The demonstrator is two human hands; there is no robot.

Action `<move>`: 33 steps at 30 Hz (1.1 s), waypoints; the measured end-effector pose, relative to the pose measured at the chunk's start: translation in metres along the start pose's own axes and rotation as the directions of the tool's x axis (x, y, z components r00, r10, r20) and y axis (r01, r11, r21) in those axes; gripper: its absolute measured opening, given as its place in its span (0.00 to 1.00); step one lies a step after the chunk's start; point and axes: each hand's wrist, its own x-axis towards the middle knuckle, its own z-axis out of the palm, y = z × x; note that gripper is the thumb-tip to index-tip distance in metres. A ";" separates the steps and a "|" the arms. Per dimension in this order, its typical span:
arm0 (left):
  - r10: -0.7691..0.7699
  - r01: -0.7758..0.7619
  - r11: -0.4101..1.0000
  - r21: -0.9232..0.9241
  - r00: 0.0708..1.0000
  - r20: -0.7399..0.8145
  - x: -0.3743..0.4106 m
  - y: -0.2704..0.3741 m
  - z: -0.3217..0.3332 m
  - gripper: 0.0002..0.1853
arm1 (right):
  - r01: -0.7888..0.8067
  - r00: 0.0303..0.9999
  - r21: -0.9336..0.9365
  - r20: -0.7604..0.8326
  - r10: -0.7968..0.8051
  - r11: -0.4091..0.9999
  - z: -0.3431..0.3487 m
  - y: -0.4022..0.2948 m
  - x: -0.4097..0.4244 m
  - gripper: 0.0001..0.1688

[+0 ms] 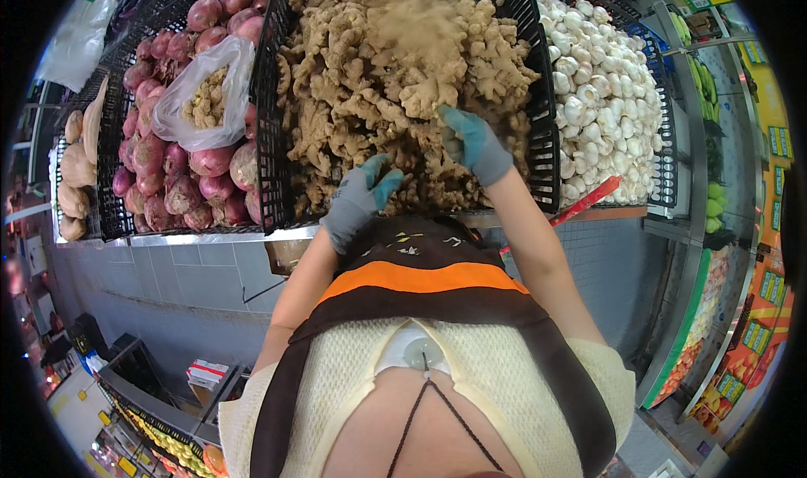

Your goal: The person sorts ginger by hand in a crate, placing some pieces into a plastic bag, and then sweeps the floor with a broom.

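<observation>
A heap of ginger root (372, 68) fills a black plastic crate in front of me. My left hand (362, 197), in a grey and teal work glove, is over the near part of the heap, fingers bent and apart, with nothing seen in it. My right hand (476, 145), gloved alike, reaches onto the right side of the ginger, fingertips at a pale knob; whether it grips a piece is unclear. A clear plastic bag (243, 93) holding ginger pieces (207, 103) lies on red onions (148, 153) in the crate to the left.
White garlic bulbs (592, 99) fill the crate on the right, with a red stick-like thing (586, 202) across its near edge. Black slatted crate walls (270, 112) flank the ginger. Squash-like produce (79, 166) lies at far left. A metal ledge (189, 237) runs along the front.
</observation>
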 end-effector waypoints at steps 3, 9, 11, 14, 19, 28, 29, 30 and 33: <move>0.000 -0.012 0.975 -0.223 0.999 -0.054 0.008 -0.003 0.001 0.31 | 0.007 1.000 -0.026 0.010 -0.007 1.000 0.001 0.005 -0.016 0.17; 0.529 -0.484 0.812 0.326 0.847 -0.059 0.034 0.054 -0.004 0.42 | -0.048 0.999 -0.182 -0.030 0.044 0.982 0.016 -0.009 -0.050 0.21; 0.603 -0.562 0.699 0.442 0.796 0.059 0.037 0.060 -0.004 0.44 | -0.079 0.997 -0.162 -0.028 0.075 0.984 0.022 -0.015 -0.059 0.22; 0.717 -0.692 0.545 0.473 0.677 0.164 0.040 0.062 -0.005 0.44 | -0.196 0.977 -0.023 0.081 0.197 0.980 0.017 -0.017 -0.062 0.23; 0.754 -0.712 0.591 0.378 0.655 0.054 0.037 0.056 -0.010 0.30 | -0.174 0.981 0.081 0.100 0.166 0.981 0.030 -0.016 -0.070 0.21; 0.332 -0.346 0.922 -0.173 0.937 -0.106 0.017 0.037 -0.022 0.15 | 0.171 0.965 -0.867 0.050 -0.258 0.469 0.019 -0.004 -0.065 0.23; 0.333 -0.342 0.928 -0.148 0.939 -0.084 0.015 0.038 -0.023 0.15 | 0.273 0.913 -0.834 0.068 -0.401 0.479 0.025 -0.001 -0.065 0.24; 0.296 -0.298 0.947 -0.121 0.955 -0.034 0.011 0.044 -0.024 0.16 | 0.390 0.869 -0.770 0.127 -0.479 0.505 0.029 -0.004 -0.063 0.23; 0.272 -0.273 0.962 -0.009 0.955 0.122 0.004 0.057 -0.031 0.16 | 0.492 0.824 -0.854 0.394 -0.407 0.170 0.054 -0.032 -0.066 0.22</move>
